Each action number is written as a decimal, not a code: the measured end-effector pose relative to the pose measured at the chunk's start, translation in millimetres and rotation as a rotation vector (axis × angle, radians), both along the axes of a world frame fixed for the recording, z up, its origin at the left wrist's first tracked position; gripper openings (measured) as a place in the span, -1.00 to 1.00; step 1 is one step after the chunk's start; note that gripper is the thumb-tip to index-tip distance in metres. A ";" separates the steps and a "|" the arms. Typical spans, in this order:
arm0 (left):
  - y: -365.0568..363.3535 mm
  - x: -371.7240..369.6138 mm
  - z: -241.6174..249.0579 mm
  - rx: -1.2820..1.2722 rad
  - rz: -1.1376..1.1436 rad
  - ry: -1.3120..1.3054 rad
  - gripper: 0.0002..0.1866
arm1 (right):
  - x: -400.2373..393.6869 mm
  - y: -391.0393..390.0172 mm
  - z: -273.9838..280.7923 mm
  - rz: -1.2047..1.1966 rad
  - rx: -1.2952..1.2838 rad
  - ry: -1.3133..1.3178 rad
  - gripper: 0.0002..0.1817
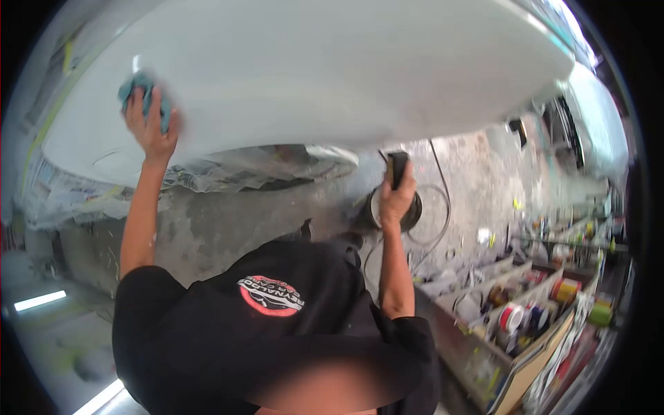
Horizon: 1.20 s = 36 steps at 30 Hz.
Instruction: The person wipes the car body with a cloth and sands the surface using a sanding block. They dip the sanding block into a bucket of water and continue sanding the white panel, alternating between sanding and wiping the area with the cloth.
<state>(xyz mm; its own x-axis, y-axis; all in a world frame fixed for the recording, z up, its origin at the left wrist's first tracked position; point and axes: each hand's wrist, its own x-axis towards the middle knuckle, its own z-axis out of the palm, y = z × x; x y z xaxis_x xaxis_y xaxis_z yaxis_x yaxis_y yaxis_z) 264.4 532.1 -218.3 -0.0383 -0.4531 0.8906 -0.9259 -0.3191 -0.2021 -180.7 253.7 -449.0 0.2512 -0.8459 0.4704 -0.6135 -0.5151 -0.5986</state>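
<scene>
the pale panel (332, 76) stretches wide and bare between the two hands, its smooth surface running off toward the top of the view. its lower edge curves above plastic sheeting (256, 178) and the grey floor (228, 218); masking paper (52, 169) borders its left end. there is less room around the right hand (397, 200), with a bucket (413, 216) and a looping hose (448, 197) behind it in view, and a compartmented bin (529, 370) of tape rolls farther right.

the blue cloth (142, 81) lies under the spread, bent fingers of the left hand (153, 135), held against the panel near its left end. the black block (397, 169) sits in the right hand, gripped between thumb and fingers, just below the panel's lower edge.

the cloth is crumpled, bunching out past the fingertips and slightly blurred; the block is dark, narrow and straight-sided, standing lengthwise in the grip.
</scene>
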 end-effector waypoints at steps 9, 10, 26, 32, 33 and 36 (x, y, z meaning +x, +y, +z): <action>-84.3 -45.4 41.8 0.398 -0.141 -0.185 -0.42 | -75.0 18.4 -83.2 -0.310 0.419 -0.469 -0.24; -107.0 -49.6 62.1 0.455 -0.210 -0.225 -0.42 | -50.1 18.8 -61.2 -0.316 0.450 -0.468 -0.21; -361.1 -94.1 222.9 1.071 -0.501 -0.623 -0.53 | 163.6 -44.2 -5.3 -0.538 0.677 -1.184 -0.06; -374.7 -84.6 224.5 1.047 -0.708 -0.636 -0.56 | 150.1 -87.0 -49.3 -0.647 0.722 -1.128 -0.08; -392.3 -102.4 225.2 1.028 -0.797 -0.732 -0.54 | 165.9 -63.1 -35.5 -0.637 0.518 -0.994 -0.06; -415.6 -133.4 214.3 0.988 -0.956 -0.839 -0.53 | 205.4 22.4 8.5 -0.416 0.295 -0.966 -0.06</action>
<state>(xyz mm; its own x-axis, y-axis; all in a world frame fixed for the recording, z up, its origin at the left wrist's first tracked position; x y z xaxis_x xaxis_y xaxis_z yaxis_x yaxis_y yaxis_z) 131.0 116.5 -3.9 -0.9324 -0.3338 -0.1383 -0.2266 0.8383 -0.4958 24.7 276.1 -440.5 -0.4470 -0.8909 0.0802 0.0882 -0.1331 -0.9872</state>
